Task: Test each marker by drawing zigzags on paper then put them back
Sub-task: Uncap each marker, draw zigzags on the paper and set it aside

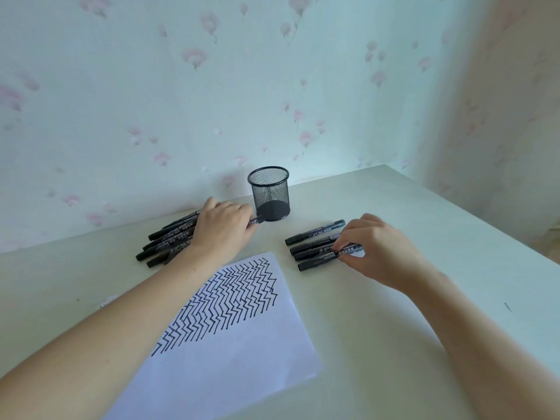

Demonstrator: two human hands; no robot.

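A white sheet of paper (242, 344) lies in front of me, its upper half covered in black zigzag lines. To its upper left, a heap of several black markers (163, 241) lies on the table, and my left hand (224, 225) rests over it, fingers curled around the markers; one marker end (257, 220) pokes out toward the cup. On the right lies a smaller row of several black markers (315, 247). My right hand (378, 250) pinches the end of one of these. A black mesh pen cup (269, 194) stands behind, and no marker shows inside it.
The white table (424, 328) runs back to a flowered wallpaper wall (181, 101); its right edge falls away near a corner. A small dark mark (507, 306) sits on the table at the right.
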